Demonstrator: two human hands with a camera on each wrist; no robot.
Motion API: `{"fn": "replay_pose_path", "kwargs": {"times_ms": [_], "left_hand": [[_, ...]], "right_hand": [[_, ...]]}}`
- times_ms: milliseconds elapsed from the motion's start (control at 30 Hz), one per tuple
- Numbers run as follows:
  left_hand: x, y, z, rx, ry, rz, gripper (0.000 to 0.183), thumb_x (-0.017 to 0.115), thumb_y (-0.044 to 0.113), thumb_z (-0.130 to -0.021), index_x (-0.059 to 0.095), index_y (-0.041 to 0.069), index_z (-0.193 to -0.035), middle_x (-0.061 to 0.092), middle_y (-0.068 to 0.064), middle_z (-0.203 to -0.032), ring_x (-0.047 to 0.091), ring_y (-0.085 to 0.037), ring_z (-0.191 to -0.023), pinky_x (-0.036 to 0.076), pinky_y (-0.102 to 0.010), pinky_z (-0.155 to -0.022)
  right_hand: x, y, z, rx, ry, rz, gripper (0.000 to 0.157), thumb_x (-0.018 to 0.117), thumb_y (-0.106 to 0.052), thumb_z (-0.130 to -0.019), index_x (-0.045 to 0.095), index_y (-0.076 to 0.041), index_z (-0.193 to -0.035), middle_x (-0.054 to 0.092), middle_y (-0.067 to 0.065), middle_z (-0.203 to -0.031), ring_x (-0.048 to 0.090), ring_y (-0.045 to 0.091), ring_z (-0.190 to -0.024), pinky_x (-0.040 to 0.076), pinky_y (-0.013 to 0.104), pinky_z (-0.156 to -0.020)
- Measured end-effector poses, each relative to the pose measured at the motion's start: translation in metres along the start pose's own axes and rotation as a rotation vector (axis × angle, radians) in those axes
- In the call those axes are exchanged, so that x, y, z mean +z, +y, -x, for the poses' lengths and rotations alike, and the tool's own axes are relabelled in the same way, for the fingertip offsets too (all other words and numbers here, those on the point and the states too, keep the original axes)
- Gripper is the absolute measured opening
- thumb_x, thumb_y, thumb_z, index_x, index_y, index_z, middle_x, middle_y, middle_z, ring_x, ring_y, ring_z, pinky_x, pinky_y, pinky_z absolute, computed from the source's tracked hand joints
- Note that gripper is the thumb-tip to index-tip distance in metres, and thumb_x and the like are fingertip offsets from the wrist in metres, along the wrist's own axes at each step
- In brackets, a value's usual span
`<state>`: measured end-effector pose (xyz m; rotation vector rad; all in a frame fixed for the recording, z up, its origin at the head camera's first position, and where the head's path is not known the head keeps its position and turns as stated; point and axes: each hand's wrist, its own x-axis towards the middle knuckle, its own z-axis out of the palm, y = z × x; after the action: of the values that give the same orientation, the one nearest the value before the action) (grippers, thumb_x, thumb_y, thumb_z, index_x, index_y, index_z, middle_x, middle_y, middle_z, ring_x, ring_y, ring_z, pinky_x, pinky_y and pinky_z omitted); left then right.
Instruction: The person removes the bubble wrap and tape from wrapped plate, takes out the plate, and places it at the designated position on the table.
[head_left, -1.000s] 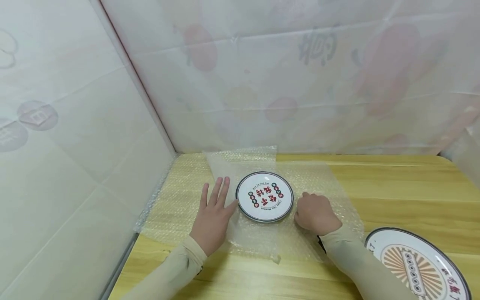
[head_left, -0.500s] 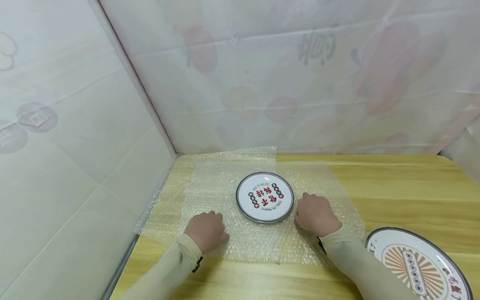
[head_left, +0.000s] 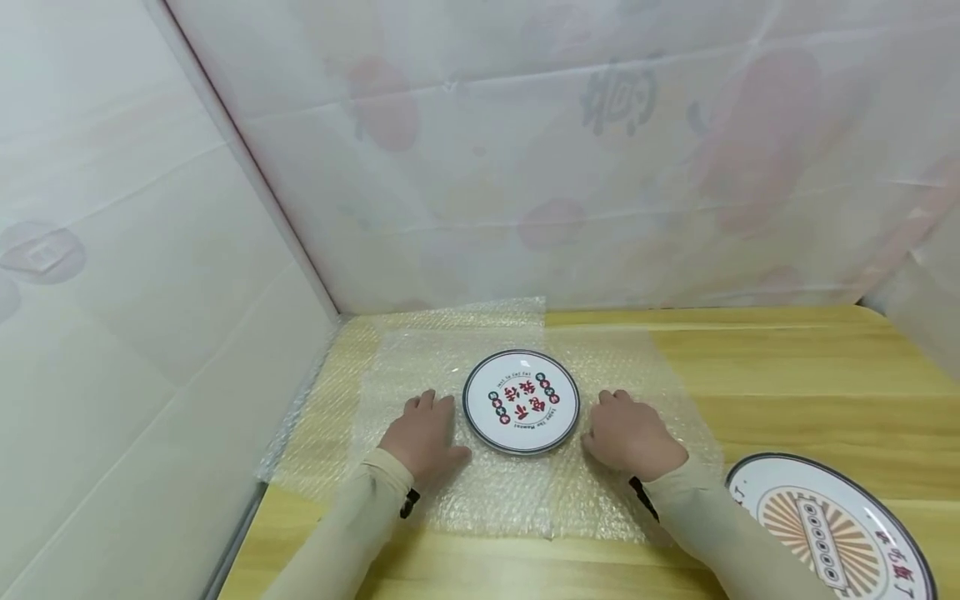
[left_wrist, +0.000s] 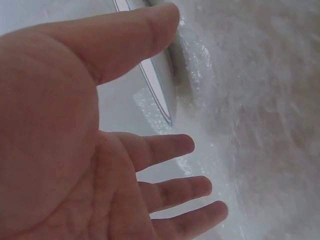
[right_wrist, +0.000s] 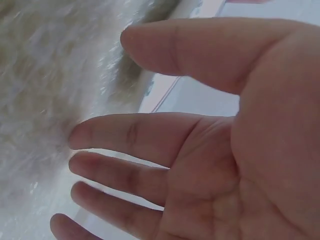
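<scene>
A small round white plate (head_left: 521, 402) with a dark rim and red characters lies face up on sheets of bubble wrap (head_left: 495, 504). To its left rests my left hand (head_left: 426, 437), fingertips at the wrap and thumb apart from the fingers. In the left wrist view, nothing sits in that palm, and the plate's rim (left_wrist: 156, 87) shows behind the thumb. On the plate's other side is my right hand (head_left: 628, 435), low over the wrap. Its fingers (right_wrist: 135, 130) are extended and hold nothing in the right wrist view.
A larger oval plate (head_left: 821, 517) with an orange sunburst lies at the front right, partly behind my right sleeve (head_left: 735, 525). Pale printed sheets form a left wall (head_left: 150, 317) and a back wall (head_left: 480, 167) around the wooden table (head_left: 795, 375).
My left hand went from flat beside the plate to the near left, then forward again to the plate's side. The upper wrap layer now spreads further left. My right hand's fingers have loosened.
</scene>
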<state>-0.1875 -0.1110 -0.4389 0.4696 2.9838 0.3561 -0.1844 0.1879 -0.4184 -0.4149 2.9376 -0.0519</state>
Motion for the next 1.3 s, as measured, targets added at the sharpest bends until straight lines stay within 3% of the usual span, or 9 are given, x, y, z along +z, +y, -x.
{"fn": "replay_pose_path", "kwargs": {"times_ms": [133, 300, 567, 900, 1100, 1300], "left_hand": [[0.000, 0.000, -0.005, -0.022, -0.038, 0.017, 0.079, 0.086, 0.044, -0.080, 0.056, 0.003, -0.141, 0.054, -0.026, -0.139, 0.054, -0.049, -0.125, 0.055, -0.059, -0.093], [-0.002, 0.002, -0.007, -0.031, -0.042, 0.010, 0.084, 0.088, 0.045, -0.077, 0.056, 0.004, -0.143, 0.058, -0.025, -0.134, 0.058, -0.046, -0.118, 0.056, -0.058, -0.090], [-0.003, 0.001, -0.005, -0.032, -0.043, 0.005, 0.083, 0.089, 0.046, -0.076, 0.059, 0.007, -0.144, 0.059, -0.023, -0.130, 0.058, -0.044, -0.115, 0.056, -0.056, -0.088], [0.001, 0.001, -0.009, -0.006, -0.042, -0.040, 0.078, 0.084, 0.047, -0.082, 0.059, 0.009, -0.146, 0.059, -0.025, -0.132, 0.057, -0.046, -0.118, 0.057, -0.054, -0.088], [0.004, 0.002, -0.009, 0.000, -0.010, -0.065, 0.070, 0.080, 0.042, -0.087, 0.059, 0.011, -0.147, 0.060, -0.023, -0.125, 0.057, -0.044, -0.115, 0.058, -0.053, -0.083], [0.002, 0.005, -0.008, -0.006, 0.003, -0.059, 0.072, 0.082, 0.042, -0.086, 0.059, 0.008, -0.145, 0.059, -0.024, -0.122, 0.057, -0.043, -0.111, 0.059, -0.052, -0.078]], "right_hand": [[-0.002, -0.002, 0.002, -0.028, 0.005, -0.021, 0.031, 0.060, -0.022, -0.093, 0.059, -0.010, -0.064, 0.062, 0.015, -0.094, 0.061, 0.034, -0.088, 0.056, 0.051, -0.067], [-0.005, -0.003, 0.003, -0.036, 0.025, -0.018, 0.034, 0.058, -0.024, -0.094, 0.054, -0.012, -0.063, 0.061, 0.010, -0.083, 0.061, 0.031, -0.079, 0.054, 0.049, -0.064], [-0.008, -0.005, 0.006, -0.014, 0.031, -0.090, 0.038, 0.058, -0.024, -0.093, 0.042, -0.017, -0.060, 0.048, 0.000, -0.062, 0.046, 0.018, -0.059, 0.041, 0.037, -0.052], [-0.008, 0.001, 0.008, 0.021, -0.008, -0.111, 0.033, 0.060, -0.027, -0.093, 0.047, -0.017, -0.065, 0.048, -0.001, -0.062, 0.046, 0.017, -0.059, 0.038, 0.034, -0.053], [-0.007, 0.004, 0.007, -0.006, 0.011, -0.086, 0.033, 0.061, -0.027, -0.093, 0.046, -0.016, -0.065, 0.047, -0.001, -0.063, 0.045, 0.017, -0.060, 0.038, 0.035, -0.054], [-0.006, 0.009, 0.001, -0.086, 0.033, -0.058, 0.021, 0.065, -0.025, -0.089, 0.055, -0.015, -0.074, 0.055, -0.001, -0.072, 0.049, 0.017, -0.065, 0.046, 0.040, -0.060]]}}
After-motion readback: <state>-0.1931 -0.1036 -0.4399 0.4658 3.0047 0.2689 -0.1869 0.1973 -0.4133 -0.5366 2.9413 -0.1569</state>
